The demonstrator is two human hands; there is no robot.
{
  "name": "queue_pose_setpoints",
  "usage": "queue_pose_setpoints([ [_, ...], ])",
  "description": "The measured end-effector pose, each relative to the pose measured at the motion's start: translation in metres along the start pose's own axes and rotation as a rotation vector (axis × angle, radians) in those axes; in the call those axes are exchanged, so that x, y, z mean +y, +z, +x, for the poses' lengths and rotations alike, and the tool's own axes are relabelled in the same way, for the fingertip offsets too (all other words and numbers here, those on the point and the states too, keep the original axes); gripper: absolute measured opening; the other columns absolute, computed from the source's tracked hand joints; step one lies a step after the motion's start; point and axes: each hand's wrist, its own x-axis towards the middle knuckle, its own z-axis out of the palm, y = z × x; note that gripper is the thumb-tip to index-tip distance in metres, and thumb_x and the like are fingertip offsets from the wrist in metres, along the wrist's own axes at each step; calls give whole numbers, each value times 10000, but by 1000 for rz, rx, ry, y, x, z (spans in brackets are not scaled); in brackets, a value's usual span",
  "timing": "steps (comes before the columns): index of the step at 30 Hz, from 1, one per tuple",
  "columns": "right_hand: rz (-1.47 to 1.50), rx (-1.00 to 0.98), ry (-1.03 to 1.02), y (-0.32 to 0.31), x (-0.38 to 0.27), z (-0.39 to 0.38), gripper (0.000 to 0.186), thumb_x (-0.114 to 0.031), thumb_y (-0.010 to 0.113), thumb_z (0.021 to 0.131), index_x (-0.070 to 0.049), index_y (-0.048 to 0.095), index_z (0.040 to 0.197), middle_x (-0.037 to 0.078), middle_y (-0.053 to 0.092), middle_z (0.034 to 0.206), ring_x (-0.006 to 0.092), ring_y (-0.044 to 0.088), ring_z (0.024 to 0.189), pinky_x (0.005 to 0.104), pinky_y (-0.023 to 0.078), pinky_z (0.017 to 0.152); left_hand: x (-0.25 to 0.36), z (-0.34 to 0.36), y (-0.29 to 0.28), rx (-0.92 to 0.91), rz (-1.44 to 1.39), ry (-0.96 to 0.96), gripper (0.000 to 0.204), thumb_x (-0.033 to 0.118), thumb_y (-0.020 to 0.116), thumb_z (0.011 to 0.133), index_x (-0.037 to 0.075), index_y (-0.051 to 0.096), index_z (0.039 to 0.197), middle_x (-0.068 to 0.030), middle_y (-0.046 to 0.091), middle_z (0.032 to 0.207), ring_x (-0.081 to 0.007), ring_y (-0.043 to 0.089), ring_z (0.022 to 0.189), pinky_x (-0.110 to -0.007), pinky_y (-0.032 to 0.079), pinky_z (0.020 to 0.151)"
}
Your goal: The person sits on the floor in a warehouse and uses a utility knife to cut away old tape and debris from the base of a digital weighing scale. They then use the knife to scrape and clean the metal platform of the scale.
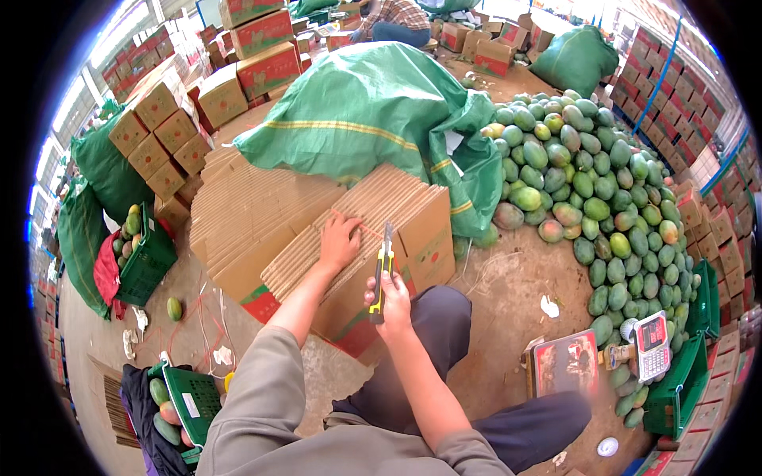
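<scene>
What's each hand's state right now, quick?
Left hand: touching the flattened cardboard cartons; whether it grips the red strap can't be told.
Right hand: closed, holding the yellow-and-black utility knife.

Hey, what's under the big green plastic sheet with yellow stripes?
Flattened brown corrugated cardboard boxes, packed edge to edge, show at the near edge of the sheet and seem to run beneath it. Whatever lies under the rest is covered.

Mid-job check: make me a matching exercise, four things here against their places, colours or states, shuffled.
Things:
1. utility knife
2. left hand
3. mangoes
4. woven plastic sheet

Descriptions:
A. heaped on the floor, right side
B. green with yellow stripes
C. gripped in the right hand
D. at the flattened cardboard

Pairs: 1-C, 2-D, 3-A, 4-B
</scene>
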Motion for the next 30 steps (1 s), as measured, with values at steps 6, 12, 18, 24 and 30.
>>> queue_pose_setpoints([
  [6,-46,103,182,-1,11,16,213,-343,510,1057,-160,502,947,19,574,739,126,555,585,264,471,516,2,5,-3,44,-69,24,174,158,666,856,103,689,1020,-99,641,1100,-365,541,1102,-483,443,938],
  [12,-127,139,317,9,22,13,242,-338,464,1069,-110,461,986,46,576,780,143,576,594,311,535,511,-9,5,0,141,-139,51,67,86,618,878,54,652,927,-150,628,987,-387,551,1011,-475,448,888],
  [18,-150,262,204,32,28,31,146,-209,426,1071,-69,424,1030,86,552,851,182,593,682,392,601,610,-3,6,4,151,-139,57,61,72,597,892,39,640,922,-162,616,986,-387,549,981,-468,447,873],
  [24,321,236,299,38,21,60,282,-280,405,1085,-24,489,1002,51,534,829,128,546,666,247,532,577,-4,6,5,131,-203,2,63,74,596,886,45,641,920,-161,612,1004,-385,553,977,-466,449,878],
  [30,778,29,325,30,33,68,303,-290,444,1077,-38,496,916,14,499,797,89,517,646,219,499,541,-14,10,12,121,-229,53,70,80,608,889,43,649,933,-163,620,1005,-383,559,999,-449,457,896],
])
